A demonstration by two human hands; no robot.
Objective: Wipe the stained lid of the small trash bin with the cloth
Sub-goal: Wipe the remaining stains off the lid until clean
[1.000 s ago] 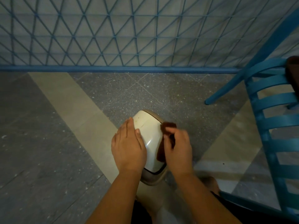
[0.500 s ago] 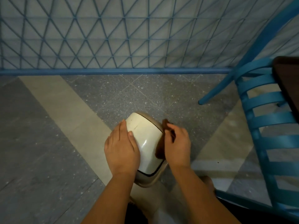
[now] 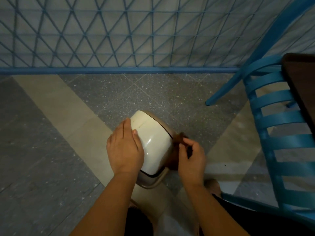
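Note:
A small trash bin with a cream lid (image 3: 153,138) and a tan rim stands on the floor in the middle of the view. Small dark specks mark the lid's far left part. My left hand (image 3: 125,149) lies flat on the lid's left side, steadying it. My right hand (image 3: 191,159) is at the bin's right edge, fingers pinched on a dark brown cloth (image 3: 173,155). The cloth hangs against the bin's right side, off the lid's top, and is partly hidden by my fingers.
A blue slatted chair (image 3: 279,145) stands close on the right, one leg (image 3: 221,94) reaching the floor beyond the bin. A dark tabletop edge (image 3: 301,86) shows at far right. A blue lattice railing (image 3: 119,40) runs along the back. The floor is grey and beige tile.
My right hand has slid the cloth off the lid's top to the bin's right side. My left hand has stayed on the lid. The view has shifted a little left.

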